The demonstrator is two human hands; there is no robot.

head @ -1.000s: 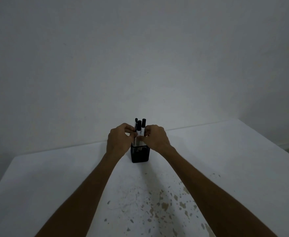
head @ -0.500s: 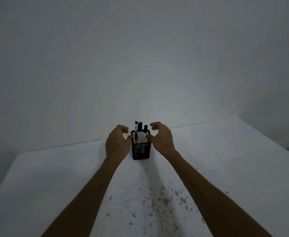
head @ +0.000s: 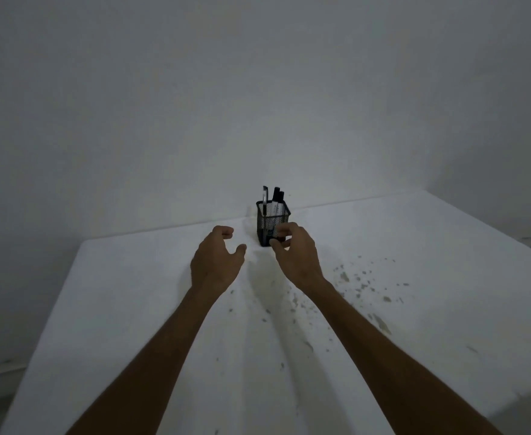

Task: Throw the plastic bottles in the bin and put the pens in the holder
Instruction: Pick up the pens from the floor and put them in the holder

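Observation:
A black mesh pen holder (head: pixel 270 219) stands near the far edge of the white table (head: pixel 132 309). Three pens (head: pixel 275 199) stand upright in it, their black caps above the rim. My left hand (head: pixel 215 260) hovers to the left of the holder and nearer to me, fingers curled loosely and apart, holding nothing. My right hand (head: pixel 295 252) is just in front of the holder, covering its lower right corner, fingers spread and empty. No bottle or bin is in view.
A plain grey wall (head: pixel 258 89) rises right behind the table's far edge. Brown stains (head: pixel 352 284) speckle the tabletop on the right. The table's left edge and right corner are in sight.
Both hands let go of the pens, which dropped into the holder, and drew back toward me. The view shifted, so the holder now sits higher and further from my hands.

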